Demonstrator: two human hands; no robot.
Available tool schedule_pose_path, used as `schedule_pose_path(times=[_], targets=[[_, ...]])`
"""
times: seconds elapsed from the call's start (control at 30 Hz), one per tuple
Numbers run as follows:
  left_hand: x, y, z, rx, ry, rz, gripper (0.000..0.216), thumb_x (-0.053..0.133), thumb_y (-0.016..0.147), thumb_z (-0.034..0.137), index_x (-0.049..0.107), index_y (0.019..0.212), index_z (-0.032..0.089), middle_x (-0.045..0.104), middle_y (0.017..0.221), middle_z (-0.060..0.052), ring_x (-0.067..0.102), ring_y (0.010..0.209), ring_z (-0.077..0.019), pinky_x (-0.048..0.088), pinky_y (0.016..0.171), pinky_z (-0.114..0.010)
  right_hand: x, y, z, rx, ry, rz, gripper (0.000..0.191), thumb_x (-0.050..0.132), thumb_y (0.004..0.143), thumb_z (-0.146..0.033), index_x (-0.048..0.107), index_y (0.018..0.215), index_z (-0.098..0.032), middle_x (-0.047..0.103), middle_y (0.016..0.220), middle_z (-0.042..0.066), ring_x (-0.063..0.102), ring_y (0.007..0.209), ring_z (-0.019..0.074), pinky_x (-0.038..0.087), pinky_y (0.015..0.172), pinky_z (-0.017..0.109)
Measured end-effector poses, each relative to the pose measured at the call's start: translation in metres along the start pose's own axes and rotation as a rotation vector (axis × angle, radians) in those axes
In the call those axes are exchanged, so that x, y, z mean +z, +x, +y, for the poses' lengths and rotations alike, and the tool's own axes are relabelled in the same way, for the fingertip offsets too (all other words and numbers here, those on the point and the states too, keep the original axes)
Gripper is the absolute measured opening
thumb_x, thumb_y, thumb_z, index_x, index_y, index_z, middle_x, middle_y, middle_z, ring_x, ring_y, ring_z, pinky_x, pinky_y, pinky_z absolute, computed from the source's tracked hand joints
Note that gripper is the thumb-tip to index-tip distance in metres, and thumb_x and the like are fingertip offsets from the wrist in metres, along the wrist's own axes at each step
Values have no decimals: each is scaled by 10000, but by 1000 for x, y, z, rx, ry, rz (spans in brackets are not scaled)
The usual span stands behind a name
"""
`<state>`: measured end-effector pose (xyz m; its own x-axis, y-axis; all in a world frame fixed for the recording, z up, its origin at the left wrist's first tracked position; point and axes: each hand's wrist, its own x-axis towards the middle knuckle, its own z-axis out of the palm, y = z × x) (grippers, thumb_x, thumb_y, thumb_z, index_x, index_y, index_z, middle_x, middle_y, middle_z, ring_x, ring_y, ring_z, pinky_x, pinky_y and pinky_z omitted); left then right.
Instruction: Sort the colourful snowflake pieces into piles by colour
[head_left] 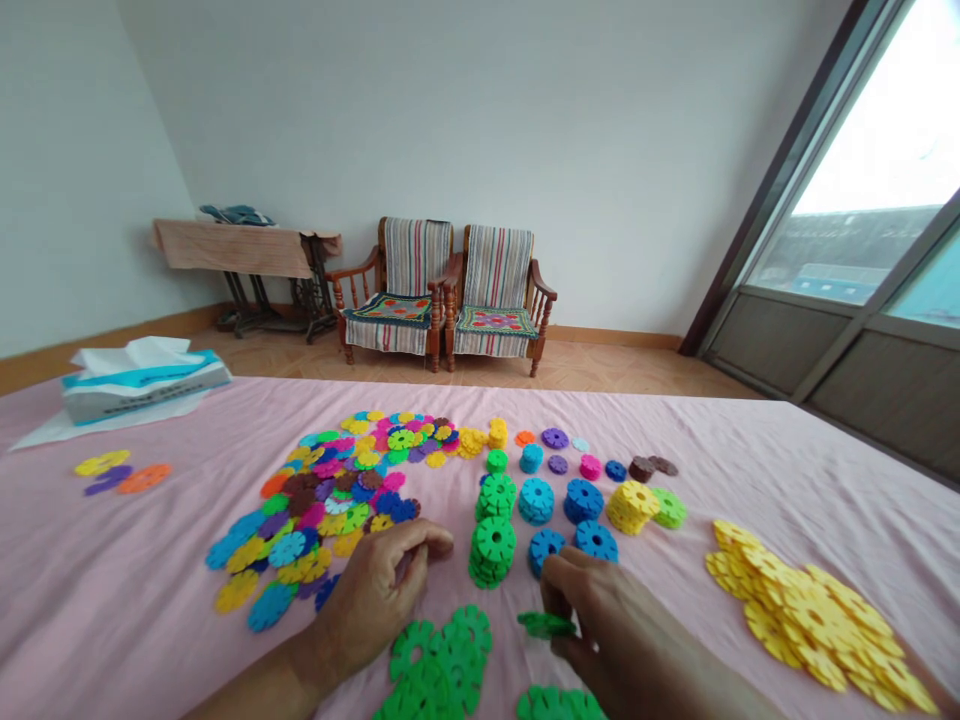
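Green notched discs lie loose and overlapping on the pink cloth at the bottom centre of the frame, and just to the right of them one more green group is cut by the lower edge. Above this second group, I see the person's right hand, whose thumb and bent fingers are closed on a green piece. It is seen almost from its edge, tilted slightly, so I cannot tell if it is one disc or several together.

The left hand is to the left of the centre, with its fingers curled inward and the thumb close to them; whether the tips meet, I cannot tell. It is beside the large mixed heap of many colours, which spreads over the left middle of the frame.

Between the two hands, and a little higher, stands a green stack, and directly behind it another green stack. To the right of these, near the centre, are a light blue stack, a dark blue stack and a leaning yellow stack. At the lower right lies a long yellow heap.

A tissue box rests at the middle left; two wooden chairs stand by the wall, in the upper centre.
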<state>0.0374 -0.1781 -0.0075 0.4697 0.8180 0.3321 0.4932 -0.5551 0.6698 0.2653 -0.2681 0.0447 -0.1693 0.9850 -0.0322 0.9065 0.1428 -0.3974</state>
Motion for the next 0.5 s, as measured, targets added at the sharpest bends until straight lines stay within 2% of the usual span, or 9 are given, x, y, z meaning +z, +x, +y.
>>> schedule_pose_path(times=[0.2,0.5], targets=[[-1,0,1,14,17,2,294,417,835,118,694,862,213,762,810,1,718,767,-139,543,712,-195,2,2,-2,-4,7,-28,236,628,683,13,635,785,-200,673,864,18,631,762,167,409,631,238],[-1,1,1,6,15,-14,296,415,838,105,693,865,206,758,820,1,715,775,-136,536,719,-198,5,5,-4,-37,26,21,205,588,755,-7,666,795,-193,686,853,33,633,818,184,438,669,242]])
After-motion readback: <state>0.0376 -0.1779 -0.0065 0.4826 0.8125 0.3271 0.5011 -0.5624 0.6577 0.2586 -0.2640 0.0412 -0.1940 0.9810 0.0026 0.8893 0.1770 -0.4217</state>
